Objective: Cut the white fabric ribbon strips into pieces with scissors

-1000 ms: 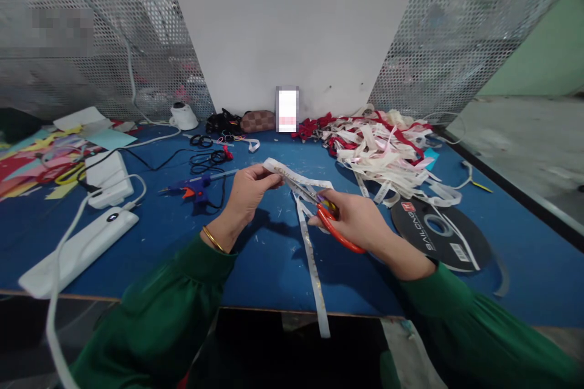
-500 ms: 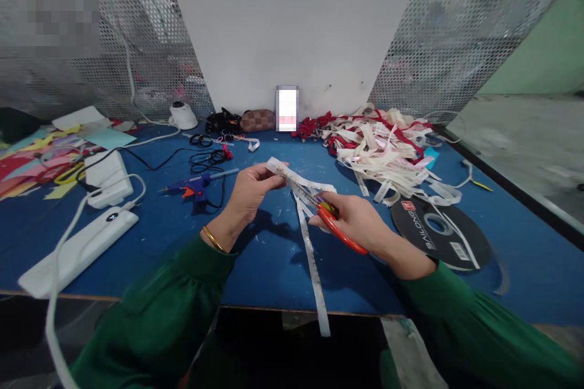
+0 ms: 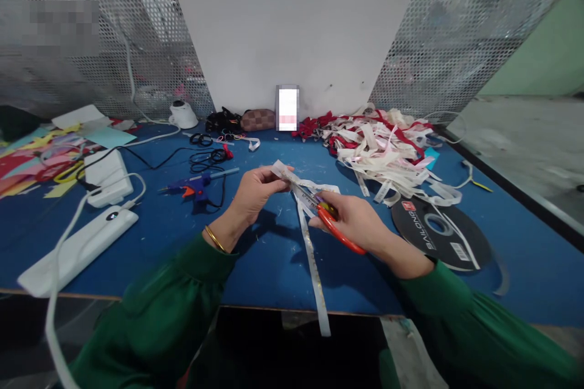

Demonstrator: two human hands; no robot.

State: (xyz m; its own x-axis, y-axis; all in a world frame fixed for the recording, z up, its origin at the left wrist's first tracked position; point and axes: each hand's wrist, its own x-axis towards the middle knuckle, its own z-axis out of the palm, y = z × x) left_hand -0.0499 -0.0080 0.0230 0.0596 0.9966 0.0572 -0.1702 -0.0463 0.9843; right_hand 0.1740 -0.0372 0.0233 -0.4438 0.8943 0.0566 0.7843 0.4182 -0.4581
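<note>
Between thumb and fingers, my left hand (image 3: 257, 193) pinches a white printed ribbon (image 3: 314, 261), folded near its upper end. One long tail of it hangs down past the table's front edge. My right hand (image 3: 353, 219) grips orange-handled scissors (image 3: 337, 231), whose blades point left along the ribbon close to my left fingertips. Part of the blades is hidden by the ribbon, so I cannot tell how far apart they are. More of the ribbon loops behind the scissors and runs to my right fingers.
A tangled heap of white and red ribbons (image 3: 378, 146) lies at the back right, beside a black ribbon reel (image 3: 440, 234). On the left are a blue glue gun (image 3: 195, 188), a white power strip (image 3: 79, 252) and coloured sheets (image 3: 41, 158). A phone (image 3: 287, 109) leans against the white board (image 3: 296, 36).
My left hand and the ribbon's upper end have shifted slightly to the right, nearer the scissors. The ribbon behind the blades sits a little differently. My right hand has barely moved.
</note>
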